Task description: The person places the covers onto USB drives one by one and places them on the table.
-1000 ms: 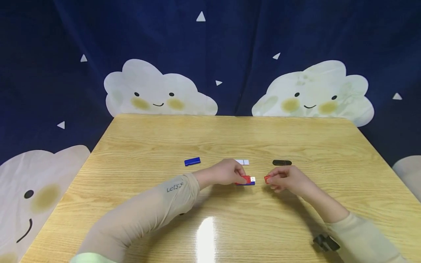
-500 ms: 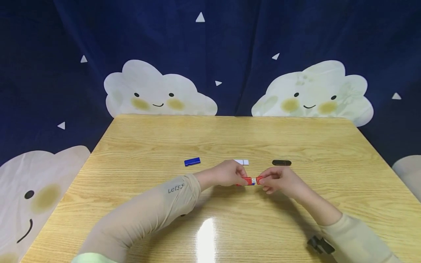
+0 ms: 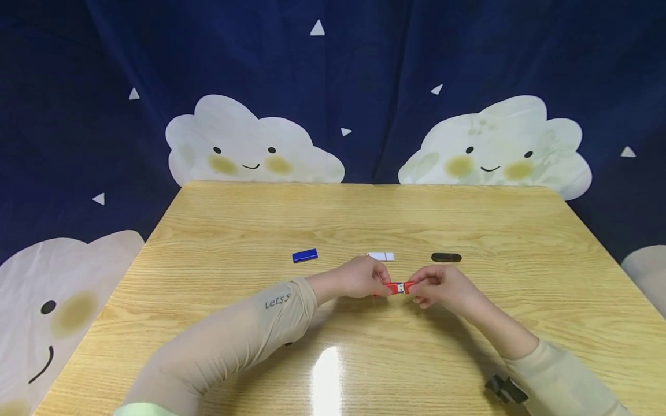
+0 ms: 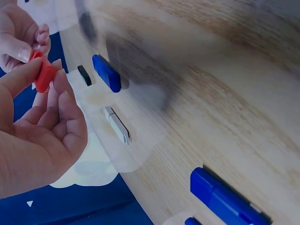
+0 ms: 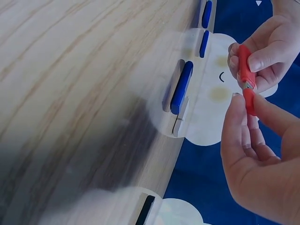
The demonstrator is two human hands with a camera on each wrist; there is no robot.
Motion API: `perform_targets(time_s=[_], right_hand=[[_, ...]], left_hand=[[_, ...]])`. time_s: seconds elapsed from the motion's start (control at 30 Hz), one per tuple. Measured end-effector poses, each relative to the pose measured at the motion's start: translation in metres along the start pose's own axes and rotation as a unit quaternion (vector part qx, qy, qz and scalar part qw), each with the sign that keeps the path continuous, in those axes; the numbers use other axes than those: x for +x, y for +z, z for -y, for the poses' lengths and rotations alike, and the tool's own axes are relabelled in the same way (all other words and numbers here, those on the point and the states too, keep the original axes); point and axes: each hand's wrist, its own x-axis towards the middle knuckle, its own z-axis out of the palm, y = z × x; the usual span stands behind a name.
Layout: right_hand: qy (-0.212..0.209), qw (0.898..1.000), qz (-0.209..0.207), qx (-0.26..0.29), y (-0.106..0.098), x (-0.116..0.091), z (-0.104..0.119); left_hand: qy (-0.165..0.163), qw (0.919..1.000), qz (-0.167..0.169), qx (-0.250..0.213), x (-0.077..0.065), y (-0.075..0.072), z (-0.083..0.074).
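Over the table, my left hand (image 3: 364, 277) pinches the body of a red USB stick (image 5: 244, 65) between thumb and fingers. Its metal plug (image 3: 400, 288) points right and shows as a short bright gap. The small red cap (image 5: 250, 101) is pinched by thumb and index finger of my right hand (image 3: 439, 286), in line with the plug and right at its end. A blue USB stick (image 5: 182, 87) lies on the table close by the hands; in the head view they mostly hide it. Just beyond the left hand lies a white USB stick (image 3: 382, 256).
A black USB stick (image 3: 446, 257) lies beyond the right hand. Another blue USB stick (image 3: 304, 256) lies to the left, and the left wrist view has a further blue one (image 4: 191, 221) at its bottom edge. A dark curtain hangs behind the wooden table (image 3: 354, 214).
My right hand has moved left, bringing the red cap from a gap away up to the plug. The left hand has come slightly nearer with the red stick.
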Motion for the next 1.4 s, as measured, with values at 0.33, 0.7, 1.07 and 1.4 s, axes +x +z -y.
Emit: perform_targets(time_s=[0.33, 0.7, 1.07, 1.4], right_hand=[[-0.002, 1.0, -0.006, -0.005, 0.003, 0.0, 0.001], [-0.001, 1.0, 0.007, 0.002, 0.007, -0.001, 0.004], [-0.012, 1.0, -0.004, -0.004, 0.011, -0.003, 0.007], [-0.036, 0.998, -0.029, -0.033, 0.008, -0.003, 0.007]], left_hand=[[0.004, 0.9999, -0.008, -0.013, -0.001, 0.003, 0.001], [-0.005, 0.9971, -0.007, -0.076, -0.006, 0.003, -0.001], [-0.013, 0.9929, -0.032, -0.114, -0.008, 0.005, -0.004], [-0.011, 0.9923, -0.063, -0.107, -0.008, 0.01, -0.008]])
